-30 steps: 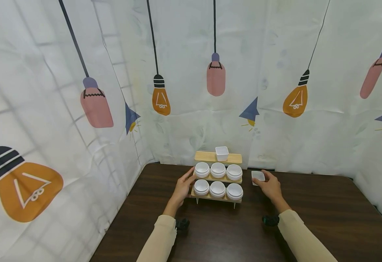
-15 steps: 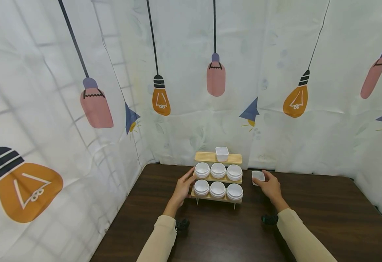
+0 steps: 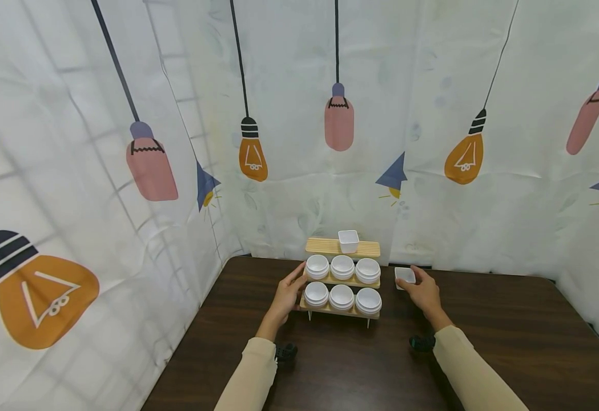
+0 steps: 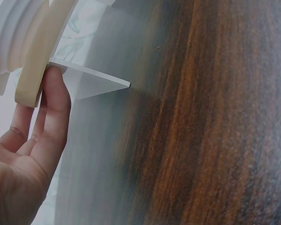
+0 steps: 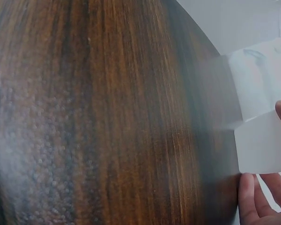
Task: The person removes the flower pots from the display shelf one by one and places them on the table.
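A three-tier rack with pale wooden shelves stands at the back of the table in the head view. White round ribbed bowls fill its two lower tiers, among them a front middle bowl. On the top shelf sits a white square bowl. My left hand holds the rack's left side; in the left wrist view its fingers curl at the wooden shelf end, beside a clear support. Right of the rack, my right hand pinches a second white square bowl between thumb and fingers.
The dark wooden table reaches back to a white curtain printed with lamps. Another curtain side runs along the table's left edge. A dark wrist strap shows at the right sleeve.
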Available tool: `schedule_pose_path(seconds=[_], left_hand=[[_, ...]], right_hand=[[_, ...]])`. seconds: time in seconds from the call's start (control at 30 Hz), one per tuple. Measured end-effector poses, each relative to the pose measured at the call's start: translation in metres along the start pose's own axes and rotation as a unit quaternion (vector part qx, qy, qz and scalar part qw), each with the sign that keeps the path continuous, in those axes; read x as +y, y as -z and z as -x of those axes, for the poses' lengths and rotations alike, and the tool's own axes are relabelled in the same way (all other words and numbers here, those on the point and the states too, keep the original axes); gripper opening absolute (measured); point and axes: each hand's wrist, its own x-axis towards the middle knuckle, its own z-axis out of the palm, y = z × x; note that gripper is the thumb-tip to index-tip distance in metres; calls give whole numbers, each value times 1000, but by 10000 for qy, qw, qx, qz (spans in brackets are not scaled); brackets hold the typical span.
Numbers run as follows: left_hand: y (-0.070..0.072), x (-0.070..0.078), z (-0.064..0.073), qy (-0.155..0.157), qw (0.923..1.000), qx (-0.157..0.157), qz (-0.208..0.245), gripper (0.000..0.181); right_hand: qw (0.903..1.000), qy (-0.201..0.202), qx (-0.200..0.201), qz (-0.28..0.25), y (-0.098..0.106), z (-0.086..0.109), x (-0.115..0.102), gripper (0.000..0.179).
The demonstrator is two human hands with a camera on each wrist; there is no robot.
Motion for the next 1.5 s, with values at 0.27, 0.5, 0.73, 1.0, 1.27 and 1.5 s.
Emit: schedule_pose_path(seconds=[0.27, 0.5, 0.73, 1.0, 1.27, 1.5], left_hand=[[-1, 2, 1, 28, 10000, -14, 12, 52], [-1, 2, 1, 23, 10000, -24, 28, 53], [0, 1, -1, -17, 10000, -15, -4, 52], [0, 0, -1, -10, 10000, -49, 63, 52], [1, 9, 4, 87, 9995, -244, 175, 51], [1, 29, 18, 29, 9994, -307, 153, 52]], right_hand=[[10000, -10, 46, 31, -3, -5, 2, 79], [10000, 72, 12, 58, -2, -8, 4, 80], [10000, 46, -74, 4, -2, -8, 1, 81], [9999, -17, -129, -42, -2, -11, 2, 84], [9998, -68, -176, -26, 0, -13, 2, 85], [9997, -109, -230, -44, 0, -15, 2, 87]])
